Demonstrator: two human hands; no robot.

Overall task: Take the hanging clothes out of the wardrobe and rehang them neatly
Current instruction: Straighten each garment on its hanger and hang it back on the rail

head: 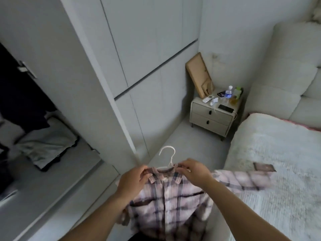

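Beside the bed's [278, 153] left edge, my left hand [132, 180] and right hand [192, 169] pinch the collar of a pink plaid shirt [166, 202] on its white plastic hanger [167, 153], out of the open wardrobe [26, 110], rehanging yet to come.

A white fleecy bed [278, 153] is seen at the right, with one plaid sleeve [243, 179] spread across its near left edge. A bedside table [211, 117] is placed by its head corner; on top are set a water bottle [229, 93], a dark phone [225, 108] (screen off) and a leaning board [199, 75].
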